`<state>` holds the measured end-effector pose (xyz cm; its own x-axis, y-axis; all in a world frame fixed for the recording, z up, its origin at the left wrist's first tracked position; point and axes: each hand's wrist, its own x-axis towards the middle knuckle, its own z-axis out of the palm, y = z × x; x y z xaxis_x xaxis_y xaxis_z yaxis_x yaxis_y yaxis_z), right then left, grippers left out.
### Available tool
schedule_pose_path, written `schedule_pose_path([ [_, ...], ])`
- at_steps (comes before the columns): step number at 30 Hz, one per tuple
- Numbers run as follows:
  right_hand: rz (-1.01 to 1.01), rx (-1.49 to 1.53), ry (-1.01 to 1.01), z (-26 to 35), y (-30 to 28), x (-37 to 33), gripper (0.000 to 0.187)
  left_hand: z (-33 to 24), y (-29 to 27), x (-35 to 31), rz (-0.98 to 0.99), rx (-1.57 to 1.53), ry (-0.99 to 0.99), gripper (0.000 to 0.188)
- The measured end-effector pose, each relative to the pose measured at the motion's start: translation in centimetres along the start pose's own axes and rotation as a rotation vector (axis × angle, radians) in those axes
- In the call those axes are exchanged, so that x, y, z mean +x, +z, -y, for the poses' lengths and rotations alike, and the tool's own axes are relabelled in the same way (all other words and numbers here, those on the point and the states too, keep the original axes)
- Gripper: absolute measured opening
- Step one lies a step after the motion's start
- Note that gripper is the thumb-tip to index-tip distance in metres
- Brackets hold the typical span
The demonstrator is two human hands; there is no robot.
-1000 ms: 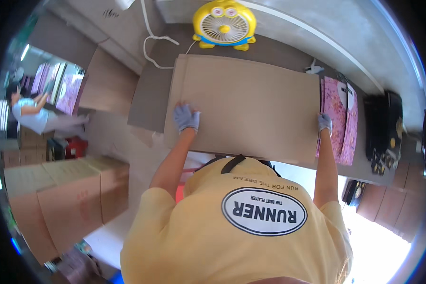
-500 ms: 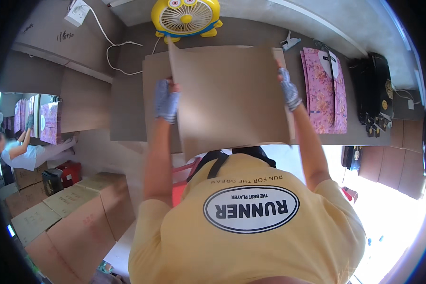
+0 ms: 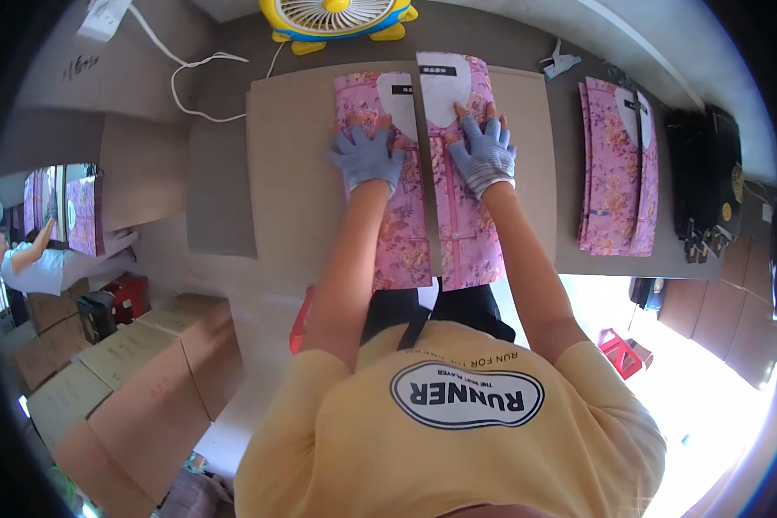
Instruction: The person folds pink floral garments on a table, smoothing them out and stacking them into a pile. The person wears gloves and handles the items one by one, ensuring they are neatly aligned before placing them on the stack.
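A pink floral card piece [image 3: 401, 246] lies in front of me, its two long panels side by side with a narrow gap between them. Each panel bears a white rounded patch with a dark label near its far end. My left hand [image 3: 369, 160], in a grey-blue fingerless glove, presses flat on the left panel with fingers spread. On the right panel rests my right hand [image 3: 483, 154], gloved the same way, its fingers also stretched out. Under the card piece is a large brown cardboard sheet [image 3: 289, 190].
Similar floral card pieces [image 3: 609, 190] lie stacked to the right, beside black packages [image 3: 704, 181]. A yellow fan [image 3: 337, 19], a white cable [image 3: 177, 86] and a spray nozzle [image 3: 559, 62] sit at the back. Cartons [image 3: 138, 371] stand lower left; another person [image 3: 39, 263] works at far left.
A brown card sheet was held up between my hands; now floral panels lie flat on the table with both hands spread on them. My hands have come closer together.
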<state>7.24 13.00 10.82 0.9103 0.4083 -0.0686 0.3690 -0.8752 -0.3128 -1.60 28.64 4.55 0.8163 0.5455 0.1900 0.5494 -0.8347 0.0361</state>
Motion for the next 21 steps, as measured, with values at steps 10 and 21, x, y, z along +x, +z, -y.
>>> schedule_pose_path([
  [10, -0.159, -0.22, -0.04, 0.2, 9.0, -0.4, 0.051, -1.3, 3.0, -0.6, -0.075, -0.009, -0.078, 0.042],
  [21, -0.155, -0.275, -0.063, 0.5, 8.7, -0.4, 0.055, -2.0, 2.7, -1.1, -0.142, -0.014, -0.01, 0.044],
])
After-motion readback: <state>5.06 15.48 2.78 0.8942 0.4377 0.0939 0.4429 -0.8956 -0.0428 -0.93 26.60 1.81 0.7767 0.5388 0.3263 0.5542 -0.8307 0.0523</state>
